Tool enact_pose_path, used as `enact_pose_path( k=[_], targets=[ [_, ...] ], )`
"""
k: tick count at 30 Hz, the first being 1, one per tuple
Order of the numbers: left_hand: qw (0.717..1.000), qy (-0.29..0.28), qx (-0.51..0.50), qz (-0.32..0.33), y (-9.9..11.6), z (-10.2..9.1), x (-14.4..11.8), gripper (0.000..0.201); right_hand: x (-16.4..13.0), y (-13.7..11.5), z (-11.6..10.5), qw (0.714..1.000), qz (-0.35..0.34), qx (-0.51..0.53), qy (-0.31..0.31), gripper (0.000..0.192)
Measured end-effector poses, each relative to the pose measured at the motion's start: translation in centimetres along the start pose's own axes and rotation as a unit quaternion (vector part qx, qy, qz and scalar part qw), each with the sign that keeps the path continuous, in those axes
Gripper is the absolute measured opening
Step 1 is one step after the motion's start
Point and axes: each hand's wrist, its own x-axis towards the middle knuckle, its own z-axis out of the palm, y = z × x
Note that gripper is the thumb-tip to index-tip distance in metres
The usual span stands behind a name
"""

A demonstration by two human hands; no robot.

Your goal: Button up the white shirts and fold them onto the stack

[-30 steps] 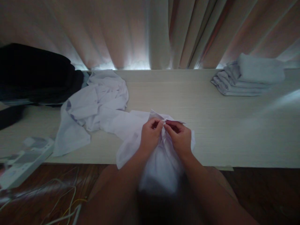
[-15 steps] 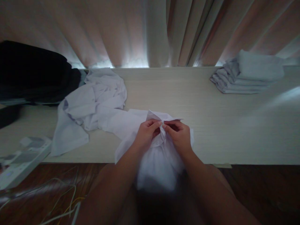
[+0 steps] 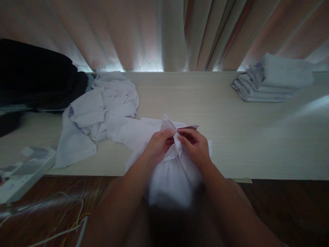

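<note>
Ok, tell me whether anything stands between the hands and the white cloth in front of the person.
Nothing visible does: the left hand and right hand both pinch the white cloth. The folded stack and black pile lie off to either side.

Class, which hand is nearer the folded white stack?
Right. In view, the right hand is below and left of the folded white stack; the left hand is farther left.

No lettering, label, brand, number or sign reading legibly anywhere in view; no surface displaying readable marking.
</note>
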Motion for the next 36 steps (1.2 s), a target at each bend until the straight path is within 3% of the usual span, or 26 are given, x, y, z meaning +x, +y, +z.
enact_pose_path(
  k=[6, 14, 22, 27, 36],
  targets=[
    [1.0, 0.019, 0.02, -0.002, 0.7, -0.2, -0.3, 0.013, 0.7, 0.3, -0.8, 0.996, -0.023, -0.068, -0.047, 0.017],
    [0.999, 0.021, 0.024, 0.003, 0.7, -0.2, -0.4, 0.024, 1.0, 1.5, -0.8, 0.996, 0.059, 0.036, -0.065, 0.018],
    [0.996, -0.026, 0.06, 0.059, 2.0, -0.2, -1.0, 0.042, 0.8, 1.2, -1.1, 0.99, 0.051, 0.064, -0.119, 0.033],
    [0.98, -0.042, 0.161, 0.105, 2.6, 0.1, -1.4, 0.042, 0.9, 1.2, -1.5, 0.991, 0.026, 0.056, -0.115, 0.027],
    [0.974, -0.014, 0.173, 0.142, 2.3, 0.6, -1.5, 0.04, 0.8, 1.1, -1.3, 0.998, -0.036, -0.036, -0.047, 0.02]
  ],
)
